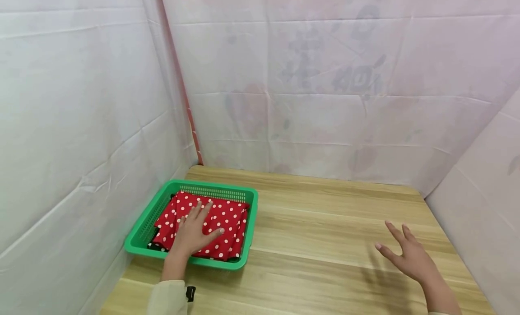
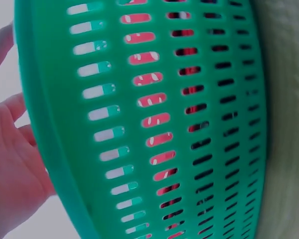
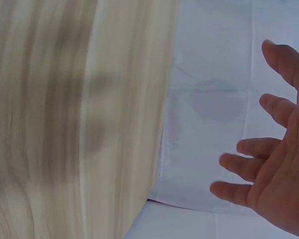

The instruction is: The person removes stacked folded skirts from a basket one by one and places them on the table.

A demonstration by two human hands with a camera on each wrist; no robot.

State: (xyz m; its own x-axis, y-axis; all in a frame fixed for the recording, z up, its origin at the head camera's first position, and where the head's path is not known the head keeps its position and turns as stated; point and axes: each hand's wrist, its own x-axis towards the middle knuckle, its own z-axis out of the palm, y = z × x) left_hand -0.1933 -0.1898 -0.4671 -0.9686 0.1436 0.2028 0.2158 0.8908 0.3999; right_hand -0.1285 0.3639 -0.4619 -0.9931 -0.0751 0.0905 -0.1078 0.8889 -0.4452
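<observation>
A green plastic basket (image 1: 253,215) stands on the table's left side. Folded red cloth with white polka dots (image 1: 227,222) lies inside it, with a bit of black dotted cloth (image 1: 156,247) showing under its left edge. My left hand (image 1: 192,236) is over the red cloth with its fingers spread, holding nothing. In the left wrist view, that hand (image 2: 15,164) appears beyond the basket's rim, and red shows through the slots. Off to the right, my right hand (image 1: 412,258) is raised above the tabletop, fingers apart and nothing in it; the right wrist view shows its palm.
The wood-grain table (image 1: 308,243) has white sheeting (image 1: 325,125) behind it and on both sides. The left sheet (image 1: 93,170) runs close along the basket. A dark buckle (image 1: 190,293) sits at my left sleeve.
</observation>
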